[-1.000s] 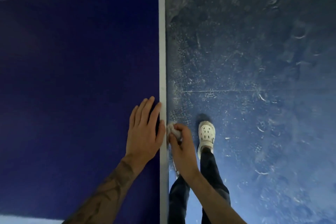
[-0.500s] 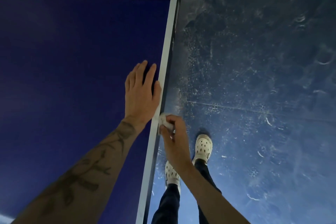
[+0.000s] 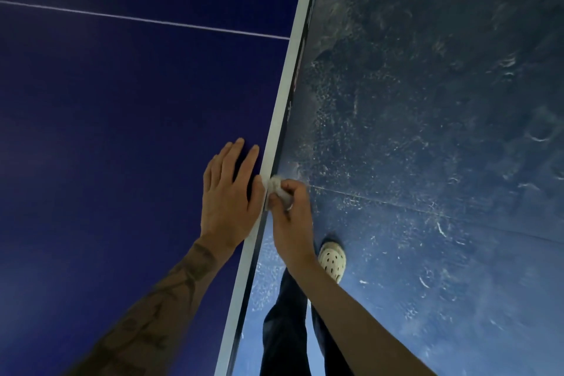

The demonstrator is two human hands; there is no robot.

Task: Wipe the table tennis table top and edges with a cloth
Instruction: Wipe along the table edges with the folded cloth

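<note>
In the head view, the counter (image 3: 122, 131) is shown as a flat, matt, deep-blue top. A pale border band (image 3: 283, 91) runs along its right edge, and a thin white line (image 3: 146, 20) crosses the top toward that edge farther off.

The left hand (image 3: 230, 192) is laid flat on the top just inside the right edge, with its fingers straight and slightly spread and its thumb at the band. It is judged to be placed there as a brace while the body leans over.

The cloth (image 3: 276, 188), a small crumpled whitish wad, is pinched between the thumb and curled fingers of the right hand (image 3: 291, 217). It is pressed against the dark side face of the right edge, just beside the left thumb. The bunching is judged to give a firm pad narrow enough for that thin face, so the edge-wiping step is taken to be in hand. Small markings on the side face are too blurred to be read.

Beyond the edge, a mottled blue floor (image 3: 427, 131) is seen, scuffed with pale specks. A pale perforated shoe (image 3: 332, 258) and dark trouser legs are seen on it.
</note>
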